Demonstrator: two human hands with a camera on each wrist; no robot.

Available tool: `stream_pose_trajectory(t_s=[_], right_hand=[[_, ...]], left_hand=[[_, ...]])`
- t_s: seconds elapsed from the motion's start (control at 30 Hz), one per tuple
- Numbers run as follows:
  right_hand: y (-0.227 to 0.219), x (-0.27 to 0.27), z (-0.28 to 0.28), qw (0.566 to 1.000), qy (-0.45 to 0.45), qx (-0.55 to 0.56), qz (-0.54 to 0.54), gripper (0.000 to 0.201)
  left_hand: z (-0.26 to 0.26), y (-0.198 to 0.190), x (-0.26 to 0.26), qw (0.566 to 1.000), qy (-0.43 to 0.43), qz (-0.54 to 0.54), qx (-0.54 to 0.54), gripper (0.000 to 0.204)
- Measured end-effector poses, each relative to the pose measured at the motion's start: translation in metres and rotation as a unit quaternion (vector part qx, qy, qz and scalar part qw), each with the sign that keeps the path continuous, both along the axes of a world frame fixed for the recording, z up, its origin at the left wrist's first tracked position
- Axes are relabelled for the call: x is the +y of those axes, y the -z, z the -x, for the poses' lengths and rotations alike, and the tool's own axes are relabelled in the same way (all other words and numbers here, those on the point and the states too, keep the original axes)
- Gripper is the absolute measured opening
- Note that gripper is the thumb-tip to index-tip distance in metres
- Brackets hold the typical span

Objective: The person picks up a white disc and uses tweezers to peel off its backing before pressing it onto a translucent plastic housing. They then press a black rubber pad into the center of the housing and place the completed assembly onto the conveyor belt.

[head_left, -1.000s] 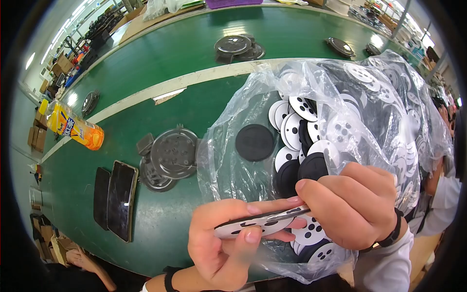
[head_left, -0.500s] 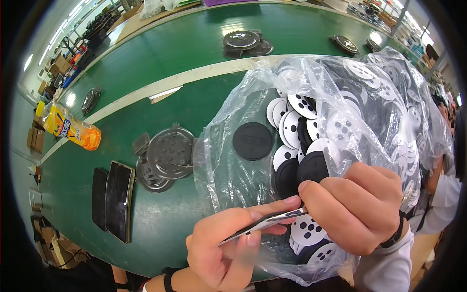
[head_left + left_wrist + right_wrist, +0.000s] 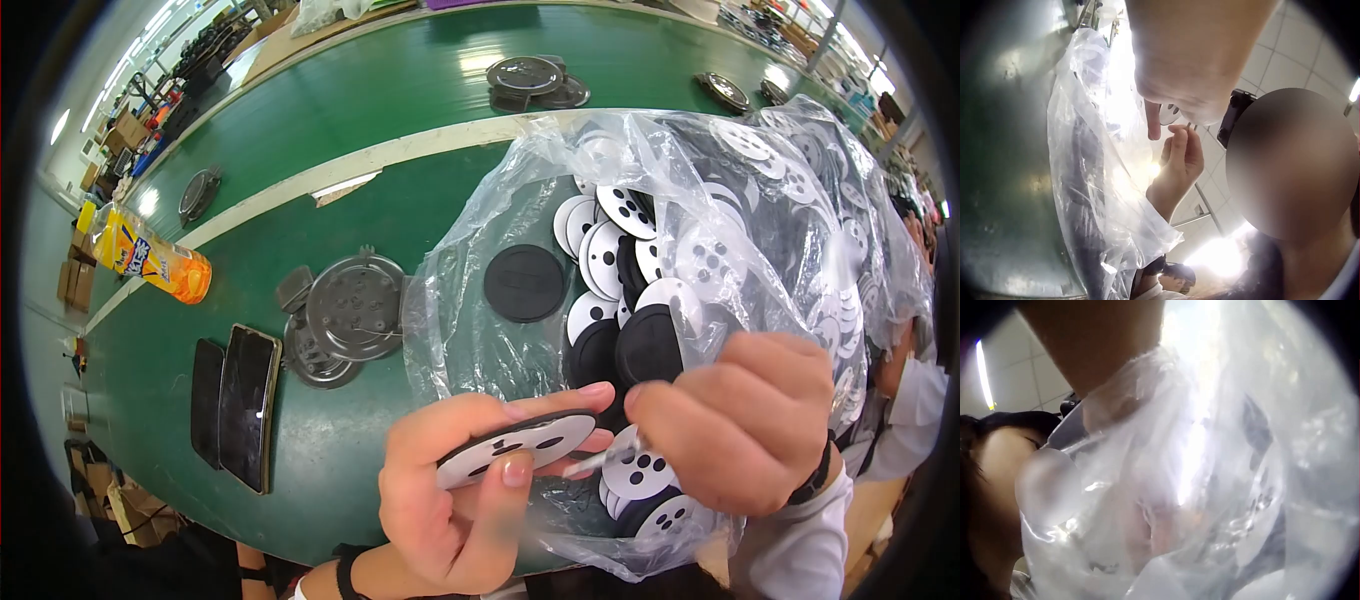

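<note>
In the head view my left hand [image 3: 455, 500] pinches a round disc [image 3: 520, 447], white-faced with black dots and a black edge, between thumb and fingers. The disc is tilted, its white face toward the head camera. My right hand [image 3: 745, 425] grips thin metal tweezers [image 3: 595, 463], slightly blurred, their tip pointing at the disc from the right. Beneath both hands lies a clear plastic bag [image 3: 460, 330] with many such discs, some white side up and some black. In the right wrist view the bag's film [image 3: 1197, 462] covers most of the work.
Dark clear plastic round parts [image 3: 355, 305] lie left of the bag, beside two phones [image 3: 250, 410]. An orange drink bottle [image 3: 155, 258] lies farther left. Across a pale divider [image 3: 400, 150], more round parts [image 3: 525, 75] sit on the green belt. Another person's sleeve [image 3: 905, 405] shows at right.
The tweezers have come away from the disc's edge and now angle downward. The disc has turned from edge-on to show its white face. Round parts on the belt have shifted right.
</note>
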State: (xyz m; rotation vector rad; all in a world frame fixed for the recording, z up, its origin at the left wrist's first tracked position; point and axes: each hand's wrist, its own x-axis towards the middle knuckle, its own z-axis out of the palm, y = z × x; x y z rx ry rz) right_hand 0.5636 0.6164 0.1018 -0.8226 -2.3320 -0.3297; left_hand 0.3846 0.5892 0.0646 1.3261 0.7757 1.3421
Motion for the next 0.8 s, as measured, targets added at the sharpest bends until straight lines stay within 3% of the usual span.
stream_pose_trajectory(t_s=[0.13, 0.8], right_hand=[[0.0026, 0.0005, 0.0032, 0.999, 0.028, 0.014, 0.025, 0.028], [0.0079, 0.0022, 0.0010, 0.998, -0.001, 0.023, 0.051, 0.027]], left_hand=[[-0.0013, -0.0021, -0.0036, 0.999, -0.005, 0.045, -0.023, 0.026], [-0.0015, 0.0016, -0.0042, 1.000, -0.008, 0.004, 0.028, 0.026]])
